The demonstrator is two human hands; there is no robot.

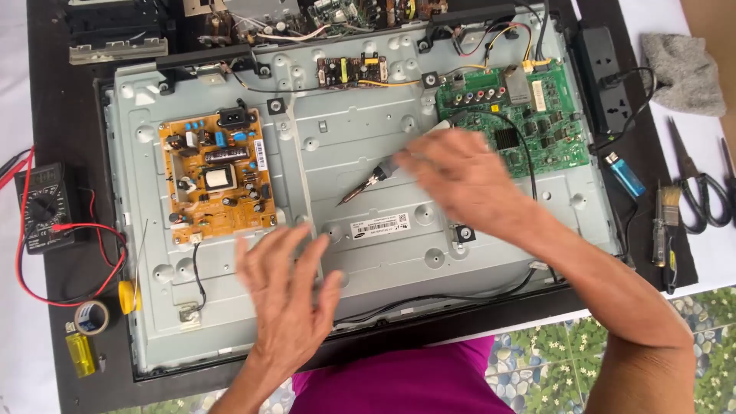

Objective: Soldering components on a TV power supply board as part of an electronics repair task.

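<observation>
A flat television lies face down with its grey metal back panel (368,153) bare. My right hand (460,180) is shut on a soldering iron (364,186), whose metal tip points down-left over the middle of the panel. My left hand (287,287) hovers open, fingers spread and blurred, over the panel's lower middle, holding nothing. An orange power board (216,176) sits on the left of the panel. A green main board (514,115) lies at the upper right, just beyond my right hand.
A black multimeter (44,207) with red leads lies at the left, a tape roll (90,316) and a yellow lighter (80,354) below it. At the right are a power strip (606,80), a blue lighter (625,175), a brush (670,205), scissors (696,188) and a grey cloth (682,69).
</observation>
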